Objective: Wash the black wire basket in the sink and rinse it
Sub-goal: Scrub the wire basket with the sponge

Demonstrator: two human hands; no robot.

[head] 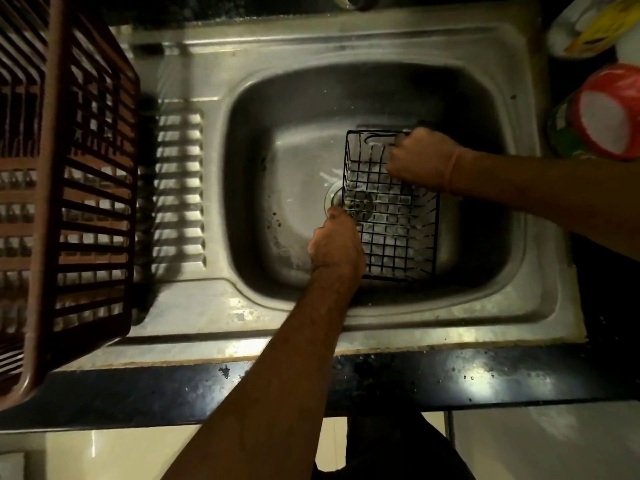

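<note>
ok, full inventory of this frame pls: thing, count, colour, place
wire basket: 1, black, inside the sink bowl over the drain, soapy
sink: 1, steel, centre, ribbed drainboard on its left
drain: 1, metal, bowl floor, partly under the basket
plastic crate: 1, brown, slatted, on the drainboard at far left
counter: 1, dark, along the near edge
tub: 1, red rim with white contents, counter at right
yellow and white packaging: 1, top right corner, too blurred to identify
left hand: 1, curled at the basket's left edge, something yellowish at the fingertips, unclear
right hand: 1, grips the basket's far right rim
</note>
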